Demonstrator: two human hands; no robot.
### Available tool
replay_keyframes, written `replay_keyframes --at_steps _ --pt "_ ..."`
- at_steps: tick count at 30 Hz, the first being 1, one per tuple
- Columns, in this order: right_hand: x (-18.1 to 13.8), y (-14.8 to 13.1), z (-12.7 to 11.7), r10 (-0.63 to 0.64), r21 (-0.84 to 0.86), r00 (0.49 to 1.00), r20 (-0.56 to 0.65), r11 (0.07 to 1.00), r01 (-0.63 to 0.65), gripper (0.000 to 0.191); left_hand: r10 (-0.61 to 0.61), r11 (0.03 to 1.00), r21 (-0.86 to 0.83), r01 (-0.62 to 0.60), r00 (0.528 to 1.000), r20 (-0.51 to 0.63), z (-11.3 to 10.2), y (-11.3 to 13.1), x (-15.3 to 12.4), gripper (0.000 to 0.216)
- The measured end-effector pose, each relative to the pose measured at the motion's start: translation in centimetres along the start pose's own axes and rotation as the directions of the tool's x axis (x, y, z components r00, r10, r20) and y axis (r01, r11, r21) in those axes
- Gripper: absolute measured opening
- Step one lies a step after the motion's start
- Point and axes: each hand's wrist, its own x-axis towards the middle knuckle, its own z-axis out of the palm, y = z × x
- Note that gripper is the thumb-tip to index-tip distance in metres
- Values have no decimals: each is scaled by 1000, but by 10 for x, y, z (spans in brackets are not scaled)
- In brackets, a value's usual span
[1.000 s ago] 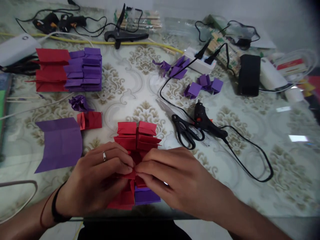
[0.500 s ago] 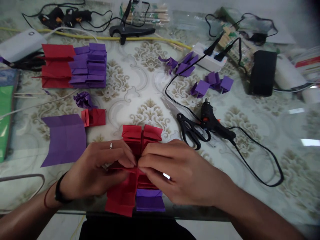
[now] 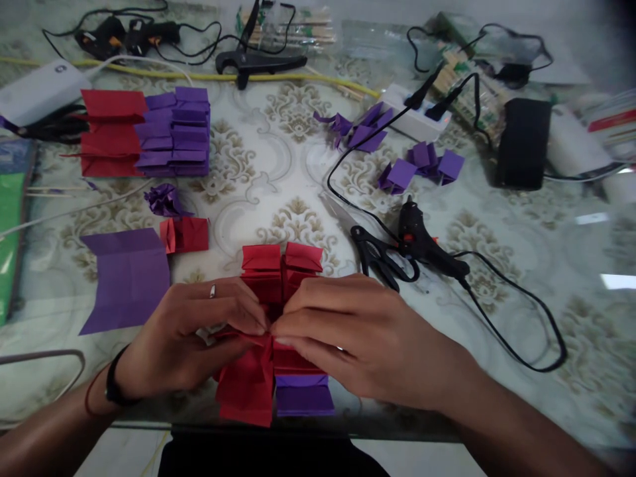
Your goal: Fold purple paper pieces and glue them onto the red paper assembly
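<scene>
Both hands work at a folded red paper piece [image 3: 246, 384] near the table's front edge. With thumb and fingers my left hand [image 3: 199, 331] pinches a red flap at its middle. My right hand [image 3: 352, 338] has its fingertips closed on the paper at the same spot, touching the left fingertips. Upper red box-like folds [image 3: 262, 258] show beyond the hands, and a purple folded section [image 3: 304, 395] shows below the right one. The pinched edges are mostly hidden by my fingers.
A glue gun [image 3: 422, 238] and black scissors [image 3: 380, 255] lie to the right. A creased purple sheet [image 3: 129, 281] and small red folded piece [image 3: 186, 234] are at left. Behind sit a red-and-purple folded assembly [image 3: 171, 132], purple pieces [image 3: 397, 175] and a white power strip [image 3: 415, 112].
The lower end of the red paper and the purple section have shifted slightly right. Both hands keep their pinch, with only small finger movements.
</scene>
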Motion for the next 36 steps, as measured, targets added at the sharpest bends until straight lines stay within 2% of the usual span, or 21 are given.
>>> replay_keyframes --at_steps 6,13,20,25,28,32,35,36 --pt "1 0 3 -13 -8 1000 -5 1000 13 19 -20 1000 11 20 1000 -1 1 0 1 11" --pt "3 -1 6 -5 -6 1000 15 1000 5 20 -65 997 -48 66 998 20 4 2 -1 17" --pt "5 -4 10 10 -21 999 -50 1000 -11 22 -45 997 -55 44 999 -14 5 0 -5 18" --pt "2 -7 -13 107 -68 977 -185 990 -122 20 -54 998 -35 53 999 -8 3 2 -3 19" --pt "-5 -10 -33 196 -19 964 -182 979 -203 22 -101 995 -14 101 995 -3 3 3 -1 15" --pt "-15 -19 -42 291 93 922 -256 957 -276 19 -138 990 6 139 990 -31 3 2 -1 12" --pt "-29 -23 -40 391 178 830 -398 920 -349 23 -160 987 29 161 987 -32 3 0 -2 11" --pt "-38 -21 -42 379 163 807 -453 925 -343 24 -169 985 40 170 985 -25 2 0 -3 11"
